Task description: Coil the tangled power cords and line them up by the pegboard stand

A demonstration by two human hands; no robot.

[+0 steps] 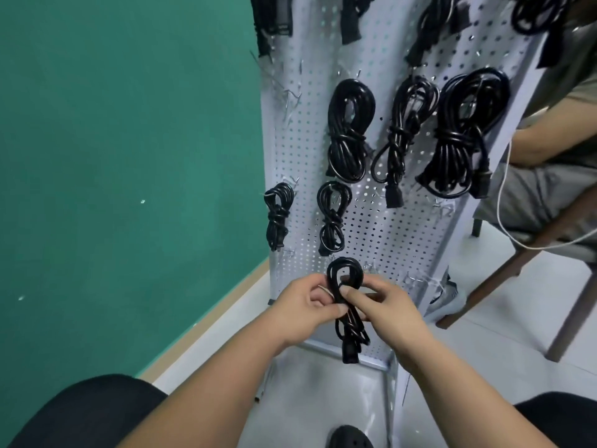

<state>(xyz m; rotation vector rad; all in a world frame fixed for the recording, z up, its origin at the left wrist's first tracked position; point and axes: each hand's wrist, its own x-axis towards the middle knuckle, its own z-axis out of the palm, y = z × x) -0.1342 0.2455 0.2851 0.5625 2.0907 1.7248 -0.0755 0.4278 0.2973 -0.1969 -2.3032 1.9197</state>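
Taking in the room's surroundings at the left, bottom and right of the frame.
Showing a green wall (113, 156) filling the left half and meeting a pale tan baseboard (210, 316) slanting from lower left toward centre. Showing a glossy white floor (517, 350) spreading over the lower right. Catching a second person (555, 147) sitting at the right edge in grey trousers on a wooden chair (504, 275), with a thin white cable (499, 202) looping down past the lap and a grey sneaker (447, 297) resting on the floor just beside the chair's front leg.
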